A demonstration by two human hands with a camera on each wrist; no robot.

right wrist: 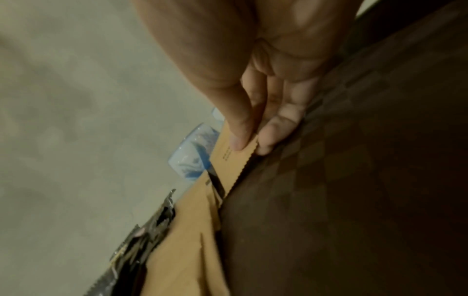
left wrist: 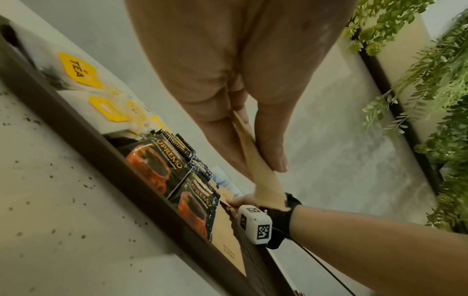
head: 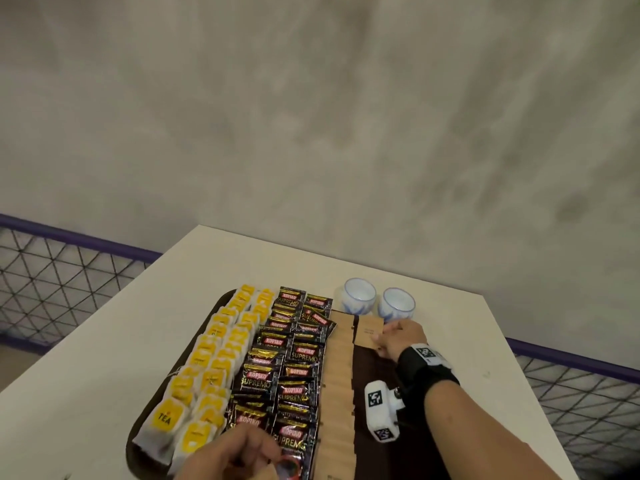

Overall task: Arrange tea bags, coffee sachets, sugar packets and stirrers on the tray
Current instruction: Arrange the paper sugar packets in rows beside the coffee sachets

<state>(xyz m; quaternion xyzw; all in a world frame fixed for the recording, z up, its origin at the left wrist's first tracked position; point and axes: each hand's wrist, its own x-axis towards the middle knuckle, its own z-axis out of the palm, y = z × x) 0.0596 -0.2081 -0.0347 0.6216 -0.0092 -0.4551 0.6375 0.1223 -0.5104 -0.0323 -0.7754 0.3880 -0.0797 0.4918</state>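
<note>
Right hand (head: 398, 341) reaches to the far right part of the dark brown rectangular tray (head: 372, 370). Thumb and fingers (right wrist: 268, 136) pinch the serrated edge of one flat kraft-brown paper sugar packet (head: 370, 332); the thumb lies on the printed top face, the fingers underneath. The packet lies low against the tray floor at the head of a second brown column, just beside the first column of brown sugar packets (head: 337, 386). Whether it rests fully on the tray or is slightly lifted cannot be told.

Left hand (left wrist: 228, 100) is at the near edge of the tray, above the coffee sachets. Thumb and fingers are pressed together on a small stack of the same brown packets (left wrist: 263, 180), held edge-on and hanging down from the grip. In the head view this hand is cut off by the lower frame edge.

Tray contents, left to right: two columns of white tea bags with yellow "TEA" labels (head: 207, 368), overlapping; two columns of black "Kopiko Supremo" coffee sachets (head: 287, 368), overlapping; then the brown packets. The right part of the tray floor is bare dark surface.

Two small white cups with blue pattern (head: 377, 303) stand on the white table (head: 104, 358), just beyond the tray's far right corner, near the right hand.
</note>
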